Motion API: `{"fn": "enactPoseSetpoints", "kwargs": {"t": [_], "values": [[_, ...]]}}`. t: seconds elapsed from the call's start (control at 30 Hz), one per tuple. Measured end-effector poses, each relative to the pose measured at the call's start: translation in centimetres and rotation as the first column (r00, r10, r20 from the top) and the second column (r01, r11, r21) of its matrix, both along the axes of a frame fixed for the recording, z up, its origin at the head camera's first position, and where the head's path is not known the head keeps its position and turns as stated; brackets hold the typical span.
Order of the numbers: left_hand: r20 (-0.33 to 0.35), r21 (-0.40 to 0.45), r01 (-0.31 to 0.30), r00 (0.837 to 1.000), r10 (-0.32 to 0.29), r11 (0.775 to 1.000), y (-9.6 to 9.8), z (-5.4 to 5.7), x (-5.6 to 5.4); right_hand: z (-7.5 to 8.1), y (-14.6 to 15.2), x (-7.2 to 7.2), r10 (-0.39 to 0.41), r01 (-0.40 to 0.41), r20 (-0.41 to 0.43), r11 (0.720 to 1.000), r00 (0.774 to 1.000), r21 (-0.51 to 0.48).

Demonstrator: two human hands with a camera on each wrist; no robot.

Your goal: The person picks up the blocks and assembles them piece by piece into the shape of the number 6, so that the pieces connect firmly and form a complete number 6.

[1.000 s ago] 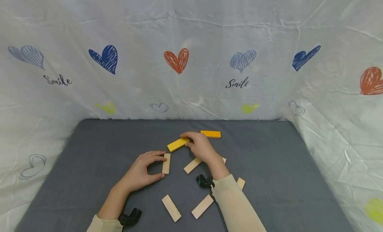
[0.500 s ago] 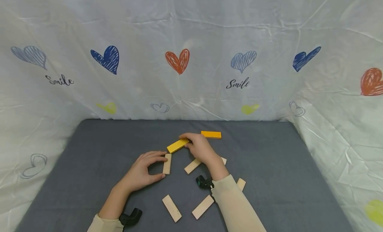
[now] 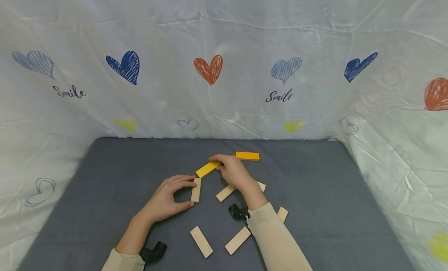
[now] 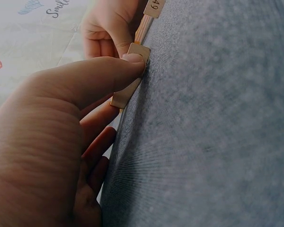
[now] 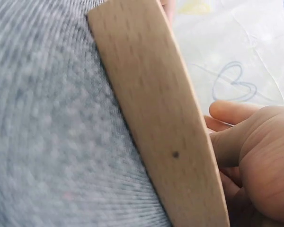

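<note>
My left hand (image 3: 161, 204) grips a plain wooden block (image 3: 196, 190) between the thumb at its near end and the fingers at its far end. The left wrist view shows the thumb laid along that same block (image 4: 125, 97), low over the cloth. Just beyond it lies a yellow block (image 3: 207, 169), set at a slant, its left end right at the plain block's far end. My right hand (image 3: 238, 174) pinches the yellow block's right end between thumb and fingers. In the right wrist view the right hand (image 5: 270, 156) is partly hidden behind a large, close wooden block (image 5: 151, 104).
A second yellow block (image 3: 247, 156) lies behind the right hand. Under the right forearm are plain blocks (image 3: 225, 193), partly covered. Nearer the front lie two more blocks, one left (image 3: 201, 242) and one right (image 3: 238, 240). A grey cloth (image 3: 122, 173) covers the table; a printed curtain (image 3: 241, 37) hangs behind.
</note>
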State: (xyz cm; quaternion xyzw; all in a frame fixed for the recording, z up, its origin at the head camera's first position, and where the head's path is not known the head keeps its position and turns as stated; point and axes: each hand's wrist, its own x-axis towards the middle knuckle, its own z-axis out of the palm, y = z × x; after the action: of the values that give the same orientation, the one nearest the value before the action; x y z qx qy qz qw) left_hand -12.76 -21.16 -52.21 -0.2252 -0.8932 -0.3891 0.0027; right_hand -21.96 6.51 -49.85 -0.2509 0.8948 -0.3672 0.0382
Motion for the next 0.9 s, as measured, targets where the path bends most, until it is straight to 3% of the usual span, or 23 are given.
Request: {"fn": "enactPoseSetpoints", "kwargs": {"t": [0.47,0.73,0.9], "values": [[0.023,-0.002,-0.004,1.0,0.004,1.0,0.0,0.3,0.2,0.5,0.3,0.2,-0.002,0.004,0.054,0.999,0.999,-0.044],[0.009,-0.002,-0.007,1.0,0.007,1.0,-0.1,0.1,0.2,2.4,1.0,0.4,0.036,-0.036,0.089,0.999,0.995,-0.007],[0.006,-0.001,-0.005,1.0,0.005,1.0,0.1,0.1,0.0,3.8,2.2,0.4,0.012,-0.01,0.087,1.0,0.996,-0.027]]}}
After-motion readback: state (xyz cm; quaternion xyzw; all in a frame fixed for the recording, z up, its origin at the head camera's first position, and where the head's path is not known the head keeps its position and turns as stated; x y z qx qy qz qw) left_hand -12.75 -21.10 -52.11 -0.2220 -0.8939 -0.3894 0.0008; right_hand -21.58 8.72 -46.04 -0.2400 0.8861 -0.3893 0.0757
